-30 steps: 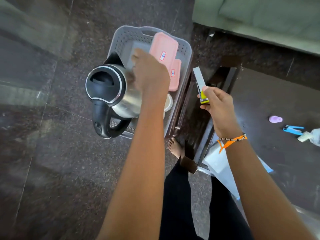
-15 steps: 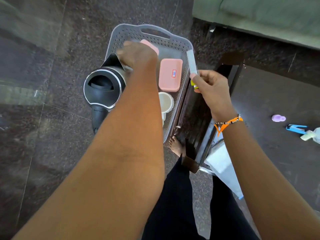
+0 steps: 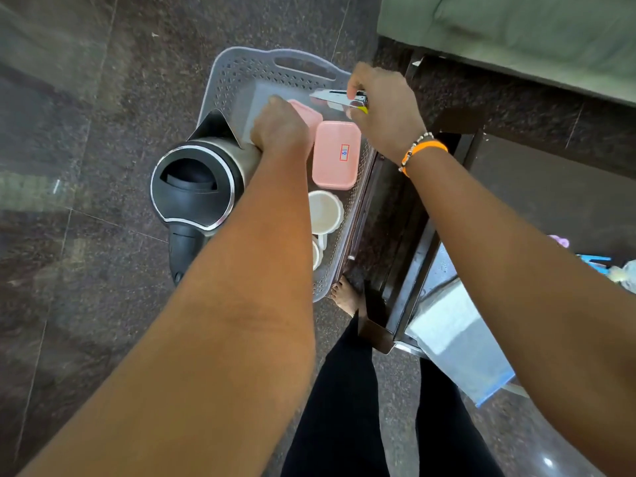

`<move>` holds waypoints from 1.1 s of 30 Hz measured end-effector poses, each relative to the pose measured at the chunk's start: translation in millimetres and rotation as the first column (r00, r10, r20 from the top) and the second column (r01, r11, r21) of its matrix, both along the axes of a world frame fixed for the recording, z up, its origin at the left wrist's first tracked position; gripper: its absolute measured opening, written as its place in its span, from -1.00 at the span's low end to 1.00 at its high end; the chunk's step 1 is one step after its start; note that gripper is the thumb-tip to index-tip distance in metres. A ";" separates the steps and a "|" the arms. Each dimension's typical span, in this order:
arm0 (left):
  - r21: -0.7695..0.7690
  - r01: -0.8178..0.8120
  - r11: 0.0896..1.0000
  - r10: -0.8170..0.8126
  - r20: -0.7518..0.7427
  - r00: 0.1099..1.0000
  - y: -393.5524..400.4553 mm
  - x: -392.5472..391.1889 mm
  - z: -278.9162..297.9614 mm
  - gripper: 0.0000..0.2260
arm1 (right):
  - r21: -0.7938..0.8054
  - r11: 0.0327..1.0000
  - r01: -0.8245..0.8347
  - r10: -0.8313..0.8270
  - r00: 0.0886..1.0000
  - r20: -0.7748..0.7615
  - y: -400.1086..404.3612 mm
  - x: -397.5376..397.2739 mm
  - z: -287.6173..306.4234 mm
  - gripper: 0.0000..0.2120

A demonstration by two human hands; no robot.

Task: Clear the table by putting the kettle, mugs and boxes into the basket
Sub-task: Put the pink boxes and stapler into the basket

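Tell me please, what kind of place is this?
Probably a living room at home: a green sofa stands by a dark low table, the floor is polished stone, and the person's foot is bare beside a basket of kitchen things.

floor [image 3: 86, 304]: dark stone | on it: grey basket [image 3: 223, 77] | beside: dark table [image 3: 395, 215]

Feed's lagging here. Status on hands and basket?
Left hand grips kettle over basket. Right hand holds stapler above it. Pink boxes, mugs inside.

Boxes [image 3: 336, 155], mugs [image 3: 325, 211] in basket [image 3: 230, 74].
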State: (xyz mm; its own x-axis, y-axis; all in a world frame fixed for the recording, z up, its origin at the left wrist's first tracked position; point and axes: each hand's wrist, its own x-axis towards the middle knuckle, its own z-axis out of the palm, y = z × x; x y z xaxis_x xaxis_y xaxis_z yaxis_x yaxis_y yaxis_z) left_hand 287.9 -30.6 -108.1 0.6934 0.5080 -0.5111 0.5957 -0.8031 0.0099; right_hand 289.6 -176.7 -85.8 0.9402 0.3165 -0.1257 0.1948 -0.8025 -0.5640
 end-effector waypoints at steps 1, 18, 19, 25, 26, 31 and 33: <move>-0.011 -0.008 1.000 0.008 0.003 1.000 0.2 0.5 -1.7 -0.66 | -0.035 0.999 -0.029 0.029 1.000 -0.005 1.3 1.8 -3.3 -0.80; -0.289 0.106 0.951 -0.075 0.116 0.990 -4.1 -1.8 0.4 -0.69 | -0.409 0.906 -0.112 0.078 0.992 -0.098 10.9 15.2 -17.5 -0.71; -0.295 0.099 0.950 -0.067 0.119 0.991 -5.7 -2.5 1.2 -0.67 | -0.400 0.909 -0.114 0.076 0.991 -0.111 11.9 14.1 -18.3 -0.69; -0.286 0.095 0.953 -0.070 0.096 0.993 -6.6 -4.3 2.3 -0.67 | -0.257 0.911 -0.323 0.262 0.934 -0.245 9.2 23.5 -13.5 -0.50; -0.290 0.096 0.952 -0.069 0.103 0.992 -6.1 -4.7 2.4 -0.68 | -0.248 0.905 -0.346 0.279 0.922 -0.267 9.3 29.2 -12.0 -0.48; -0.311 0.065 0.948 -0.029 0.119 0.992 -8.6 -8.9 3.8 -0.68 | -0.179 0.877 -0.446 0.355 0.852 -0.385 19.1 35.0 -7.8 -0.43; -0.322 0.055 0.945 -0.015 0.124 0.992 -8.6 -9.8 4.9 -0.68 | -0.181 0.854 -0.488 0.383 0.824 -0.417 22.2 30.6 -8.7 -0.49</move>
State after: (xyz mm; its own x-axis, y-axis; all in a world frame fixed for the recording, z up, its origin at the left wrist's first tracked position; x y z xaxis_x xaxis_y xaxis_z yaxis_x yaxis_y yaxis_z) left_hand 278.2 -39.2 -103.1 0.7732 0.3030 -0.5571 0.5459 -0.7650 0.3417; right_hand 320.3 -154.6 -94.5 0.5846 0.5860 -0.5611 0.3909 -0.8094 -0.4382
